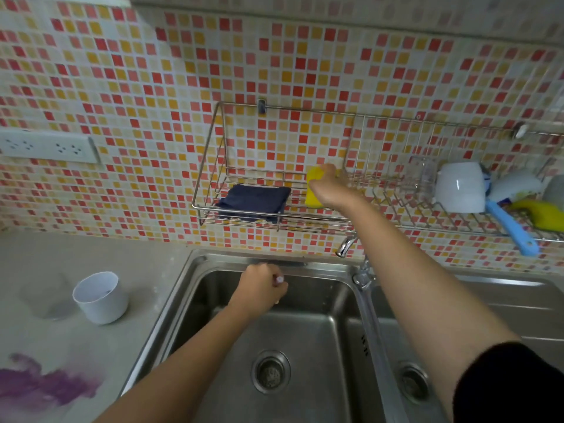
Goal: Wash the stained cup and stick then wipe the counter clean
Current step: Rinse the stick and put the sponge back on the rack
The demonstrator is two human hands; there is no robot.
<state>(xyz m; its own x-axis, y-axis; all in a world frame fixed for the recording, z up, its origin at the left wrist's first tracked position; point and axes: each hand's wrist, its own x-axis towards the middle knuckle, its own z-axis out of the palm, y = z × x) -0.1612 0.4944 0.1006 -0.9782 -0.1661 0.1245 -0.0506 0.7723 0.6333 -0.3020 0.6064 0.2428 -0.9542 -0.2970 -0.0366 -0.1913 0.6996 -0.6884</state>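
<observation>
At the left of the frame we see a pale grey counter (61, 254). A white cup (100, 297) stands upright on it, near the sink's edge. In the lower left corner a purple stain (42, 383) spreads across the surface, well apart from the cup.
</observation>
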